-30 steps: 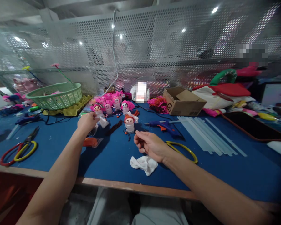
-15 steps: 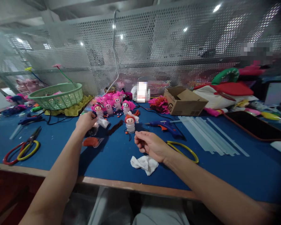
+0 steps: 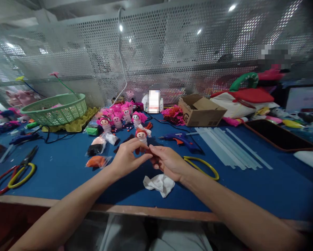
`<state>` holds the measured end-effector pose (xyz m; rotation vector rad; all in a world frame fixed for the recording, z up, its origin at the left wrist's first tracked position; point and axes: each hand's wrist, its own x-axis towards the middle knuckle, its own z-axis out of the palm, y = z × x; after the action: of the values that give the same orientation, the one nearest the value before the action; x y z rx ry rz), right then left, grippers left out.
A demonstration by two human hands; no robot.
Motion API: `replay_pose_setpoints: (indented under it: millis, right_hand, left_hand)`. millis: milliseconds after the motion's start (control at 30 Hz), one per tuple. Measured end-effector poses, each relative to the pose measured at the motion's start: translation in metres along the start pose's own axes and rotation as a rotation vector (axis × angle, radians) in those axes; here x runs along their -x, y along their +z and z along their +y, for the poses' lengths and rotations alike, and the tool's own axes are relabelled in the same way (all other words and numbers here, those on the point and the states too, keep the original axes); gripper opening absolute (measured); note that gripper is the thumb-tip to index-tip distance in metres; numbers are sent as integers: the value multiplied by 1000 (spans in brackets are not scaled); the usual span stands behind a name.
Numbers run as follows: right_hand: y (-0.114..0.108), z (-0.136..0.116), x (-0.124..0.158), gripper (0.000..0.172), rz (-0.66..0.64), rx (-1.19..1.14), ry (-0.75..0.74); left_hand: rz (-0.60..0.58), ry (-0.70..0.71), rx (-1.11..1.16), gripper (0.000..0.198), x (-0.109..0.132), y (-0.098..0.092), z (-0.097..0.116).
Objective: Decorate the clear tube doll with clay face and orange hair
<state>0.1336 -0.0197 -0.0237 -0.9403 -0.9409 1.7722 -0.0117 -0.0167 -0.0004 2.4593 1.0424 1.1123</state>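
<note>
My left hand [image 3: 130,155] and my right hand [image 3: 169,162] meet over the mat, fingertips close together. Thumb and fingers of the right hand are pinched. The left hand's curled fingers and thumb close in at the same spot; anything held there is too small or hidden to name. Just behind them stands a small doll [image 3: 141,134] with red-orange hair and a white bow, its lower body covered by my left fingers. A crumpled white tissue [image 3: 160,184] lies below my hands. To the left are bagged orange clay [image 3: 96,161] and a bag of black and pale clay [image 3: 97,146].
Several pink-haired dolls [image 3: 117,120] stand behind. Scissors [image 3: 23,165] lie at left, near a green basket [image 3: 54,113]. At right are a blue glue gun [image 3: 181,139], a yellow handle [image 3: 203,167], translucent glue sticks [image 3: 224,148], a cardboard box [image 3: 203,113] and a dark tablet-like slab [image 3: 279,136].
My left hand has come from beside the pink-haired dolls and clay bags to my right hand. The right hand stays pinched in nearly the same place. The view has shifted slightly.
</note>
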Motion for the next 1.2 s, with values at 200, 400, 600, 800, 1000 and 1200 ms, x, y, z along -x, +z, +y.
replay_pose_setpoints:
  millis: [200, 400, 600, 800, 1000, 1200]
  right_hand:
    - [-1, 2, -1, 28, 27, 4, 11]
    - [-1, 4, -2, 32, 46, 46, -30]
    - [-1, 4, -1, 34, 58, 70, -56]
    - [0, 5, -1, 30, 70, 61, -56]
    - [0, -1, 1, 25, 32, 59, -47]
    - [-1, -5, 2, 20, 17, 129, -65]
  left_hand:
    - [56, -136, 56, 4, 3, 9, -3]
    - [85, -183, 76, 7, 4, 13, -3]
    - [94, -152, 70, 6, 5, 14, -8]
    - [110, -85, 38, 6, 5, 14, -8]
    - [129, -38, 15, 7, 5, 12, -8]
    - [136, -55, 97, 8, 5, 9, -9]
